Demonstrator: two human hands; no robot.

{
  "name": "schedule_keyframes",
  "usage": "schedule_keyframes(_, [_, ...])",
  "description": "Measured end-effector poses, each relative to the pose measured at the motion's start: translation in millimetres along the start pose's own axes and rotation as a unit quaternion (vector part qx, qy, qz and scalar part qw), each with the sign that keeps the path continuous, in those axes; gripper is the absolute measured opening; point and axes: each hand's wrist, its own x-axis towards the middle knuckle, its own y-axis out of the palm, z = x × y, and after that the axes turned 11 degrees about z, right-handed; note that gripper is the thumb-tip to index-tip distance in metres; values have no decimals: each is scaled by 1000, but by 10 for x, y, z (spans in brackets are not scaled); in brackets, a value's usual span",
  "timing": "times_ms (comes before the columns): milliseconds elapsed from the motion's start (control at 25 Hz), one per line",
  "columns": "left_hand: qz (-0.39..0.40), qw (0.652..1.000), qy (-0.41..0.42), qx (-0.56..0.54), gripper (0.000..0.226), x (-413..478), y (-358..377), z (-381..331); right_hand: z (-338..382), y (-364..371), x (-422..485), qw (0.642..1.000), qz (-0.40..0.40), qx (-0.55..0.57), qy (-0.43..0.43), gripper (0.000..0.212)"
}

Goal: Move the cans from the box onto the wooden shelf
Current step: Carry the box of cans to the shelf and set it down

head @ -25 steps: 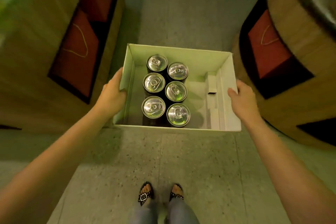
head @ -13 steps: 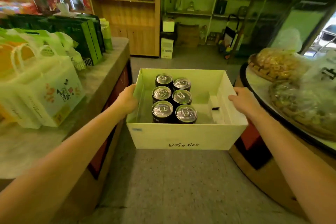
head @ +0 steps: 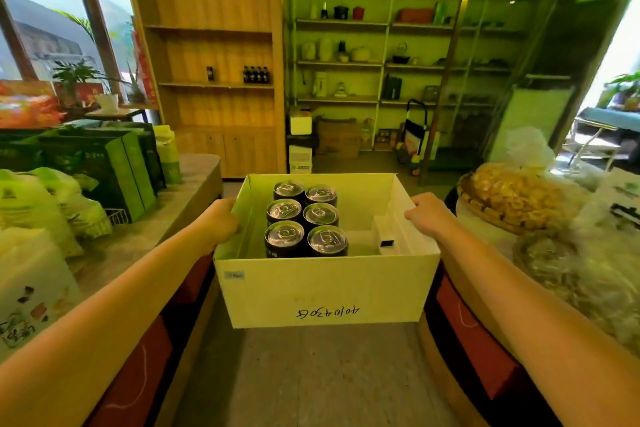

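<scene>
A shop interior is shown, with a narrow aisle of speckled floor (head: 311,378) running between a bench (head: 180,198) loaded with green bags on the left and a round display (head: 519,218) of wrapped goods on the right. At the far end of the aisle the wooden shelf (head: 211,84) is seen, slightly left of straight ahead, with a few dark bottles already standing on one of its boards. A metal rack (head: 381,62) of assorted wares stands beside it to the right.

A white box (head: 325,288) is held in the air over the aisle, with its long axis running from side to side between the arms. The left hand (head: 221,225) is closed on the left wall of the box and the right hand (head: 429,215) on the right wall, fingers curled over the rim; both are fully occupied by the carry. Six cans (head: 304,218) are stood upright in two rows of three in the left half of the box, so the left hand lies nearer to them, while the right half holds only a small cardboard insert.

The shelf lies well apart from the box, directly beyond it. It is judged that the box must be carried forward along the aisle before any can is lifted, and that no can has yet been moved.
</scene>
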Motion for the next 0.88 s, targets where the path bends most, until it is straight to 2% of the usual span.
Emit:
schedule_keyframes(200, [-46, 999, -3, -5, 52, 1048, -32, -392, 181, -255, 1259, 999, 12, 10, -40, 18])
schedule_keyframes(440, [-63, 998, -7, -5, 53, 2482, -264, -587, 438, -220, 2757, 997, 28, 30, -69, 20])
schedule_keyframes(720, [-75, 997, 10, 10, 52, 4654, -697, -616, 886, 112, 4757, 994, -9, 71, -87, 26])
schedule_keyframes(880, [-62, 998, 10, 19, 54, 5840, -999, -828, 1184, 153, 5880, 995, -3, 72, -76, 26])
